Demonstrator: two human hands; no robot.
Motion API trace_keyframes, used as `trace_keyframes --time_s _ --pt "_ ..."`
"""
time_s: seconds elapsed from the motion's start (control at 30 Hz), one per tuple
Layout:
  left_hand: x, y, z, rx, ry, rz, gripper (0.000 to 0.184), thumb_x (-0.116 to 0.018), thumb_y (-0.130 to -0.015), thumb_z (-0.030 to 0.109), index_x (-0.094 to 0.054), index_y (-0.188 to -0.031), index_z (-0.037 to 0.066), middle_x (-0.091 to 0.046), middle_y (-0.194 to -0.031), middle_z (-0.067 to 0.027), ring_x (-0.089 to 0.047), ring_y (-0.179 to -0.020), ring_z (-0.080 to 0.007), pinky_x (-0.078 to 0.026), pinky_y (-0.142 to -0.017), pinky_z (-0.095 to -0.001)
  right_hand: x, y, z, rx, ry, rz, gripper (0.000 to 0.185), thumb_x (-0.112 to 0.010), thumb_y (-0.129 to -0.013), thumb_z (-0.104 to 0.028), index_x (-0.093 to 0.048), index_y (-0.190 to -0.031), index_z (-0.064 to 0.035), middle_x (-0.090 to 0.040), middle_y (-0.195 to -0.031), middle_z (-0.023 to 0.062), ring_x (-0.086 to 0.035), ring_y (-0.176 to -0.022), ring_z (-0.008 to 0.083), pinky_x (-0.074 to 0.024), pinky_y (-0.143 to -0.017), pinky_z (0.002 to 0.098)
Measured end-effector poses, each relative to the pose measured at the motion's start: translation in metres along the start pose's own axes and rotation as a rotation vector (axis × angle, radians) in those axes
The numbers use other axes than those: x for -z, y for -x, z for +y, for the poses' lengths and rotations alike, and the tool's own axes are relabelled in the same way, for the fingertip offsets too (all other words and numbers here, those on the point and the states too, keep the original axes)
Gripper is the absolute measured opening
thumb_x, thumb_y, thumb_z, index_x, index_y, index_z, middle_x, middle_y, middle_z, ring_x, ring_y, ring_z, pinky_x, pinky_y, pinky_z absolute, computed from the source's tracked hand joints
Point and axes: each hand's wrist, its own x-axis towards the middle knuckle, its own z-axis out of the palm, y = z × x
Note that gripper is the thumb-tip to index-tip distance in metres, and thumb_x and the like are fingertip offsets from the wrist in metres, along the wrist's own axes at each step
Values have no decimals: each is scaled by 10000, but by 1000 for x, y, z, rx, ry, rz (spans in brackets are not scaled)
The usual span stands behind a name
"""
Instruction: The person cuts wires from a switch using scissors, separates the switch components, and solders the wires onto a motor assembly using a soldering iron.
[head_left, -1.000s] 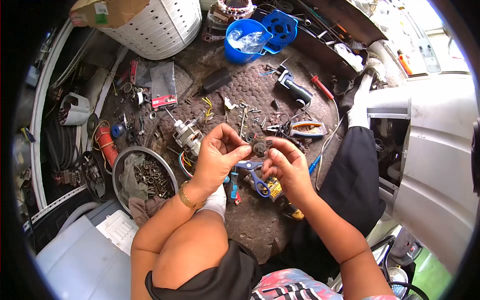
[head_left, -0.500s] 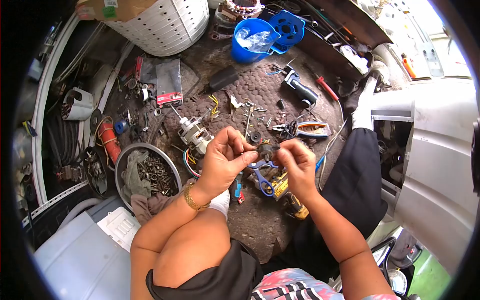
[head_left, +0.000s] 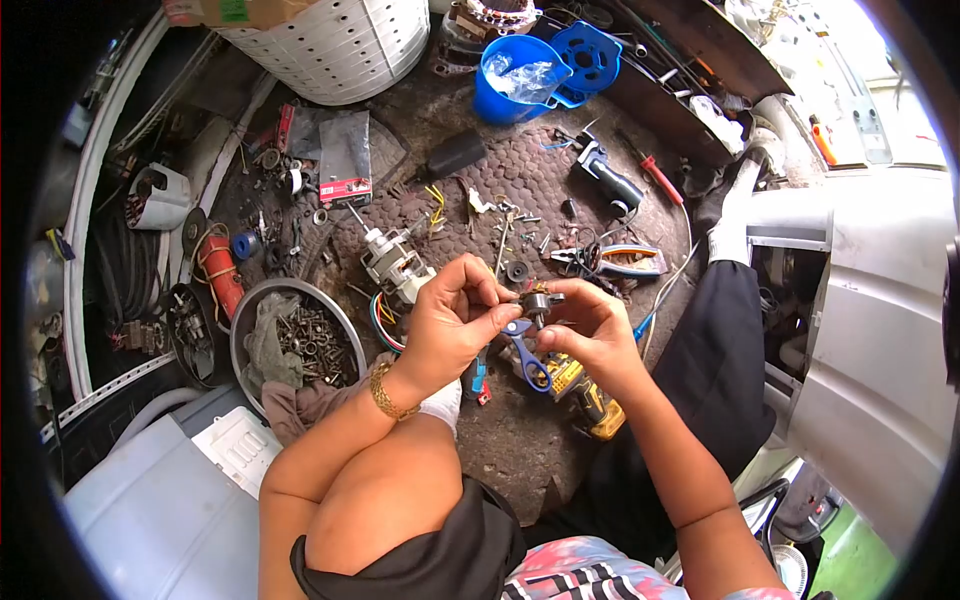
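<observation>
A small dark, round metal part with a short pin [head_left: 538, 302] is held up in front of me. My left hand [head_left: 458, 312] pinches its left side between thumb and fingers. My right hand [head_left: 598, 328] is close against the other side, thumb and index finger apart; its fingertips seem to touch the part at most lightly. Beneath the hands lie blue-handled scissors [head_left: 530, 362] and a yellow and black power tool [head_left: 590, 400], both partly covered. Left of my left hand is a small electric motor [head_left: 392, 262] with coloured wires.
Pliers [head_left: 625, 261], a black cordless tool [head_left: 608, 182] and a red-handled screwdriver [head_left: 657, 180] lie beyond my right hand. A metal bowl of screws [head_left: 240, 355] stands at left. A blue jug [head_left: 497, 105] and a white perforated drum [head_left: 345, 60] stand at the back.
My right hand's pinch has loosened, with thumb and index finger now spread at the part's right side. My left hand keeps its pinch. The view has shifted slightly.
</observation>
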Motion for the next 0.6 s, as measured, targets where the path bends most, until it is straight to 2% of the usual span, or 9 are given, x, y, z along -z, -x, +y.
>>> trace_keyframes --time_s 0.07,0.1,0.2,0.23,0.33,0.37,0.47,0.6 --pt "5 -1 -6 -34 -56 -47 235 -689 -837 -84 -539 -934 68 -568 -913 -24 -575 -894 -90 -506 -796 -241 -3 2 5 9 -89 43 412 -796 -832 -58 -609 -1193 5 -704 -938 67 -670 -834 128 -552 -762 276" --pt "4 -3 -2 -52 -84 -70 200 -690 -857 -48 -569 -973 61 -577 -925 -25 -580 -906 -90 -514 -788 -241 -4 3 5 24 -75 53 398 -799 -832 -65 -616 -1178 6 -706 -935 69 -667 -821 123 -550 -745 271" --pt "6 -7 19 268 -64 -120 262 -655 -935 123 -606 -1177 34 -615 -974 -30 -596 -909 -82 -541 -716 -234 -6 6 1 26 -53 63 354 -804 -833 -85 -640 -1134 4 -709 -915 69 -657 -777 107 -541 -695 257" --pt "13 -11 9 308 -75 -163 376 -609 -978 264 -611 -1266 23 -646 -978 -22 -612 -838 -62 -537 -611 -217 -4 6 -1 -3 -59 52 337 -804 -834 -91 -648 -1119 1 -709 -900 66 -652 -760 102 -536 -680 253" --pt "15 -14 8 570 29 -182 313 -615 -980 259 -665 -1186 28 -673 -937 -11 -620 -748 -48 -510 -565 -193 -3 5 2 -55 -82 40 305 -808 -835 -112 -662 -1081 -7 -708 -866 55 -636 -721 92 -520 -645 243" --pt "12 -13 5 524 -15 -157 273 -625 -977 253 -696 -1128 37 -699 -928 -4 -624 -701 -44 -495 -541 -185 -3 5 3 -67 -91 40 297 -811 -835 -119 -665 -1070 -10 -708 -855 50 -630 -710 89 -516 -636 241" --pt "18 -15 -2 516 22 -149 229 -631 -970 227 -701 -1087 44 -714 -948 -9 -629 -693 -41 -476 -525 -179 -8 6 3 -76 -108 55 274 -805 -843 -131 -665 -1048 -17 -706 -849 43 -625 -701 83 -512 -630 237" --pt "21 -17 -1 601 146 -111 190 -642 -958 220 -690 -1054 63 -704 -916 0 -626 -713 -46 -455 -513 -187 -16 6 3 -69 -119 83 225 -770 -879 -156 -664 -1024 -19 -711 -838 51 -617 -678 74 -495 -600 221"
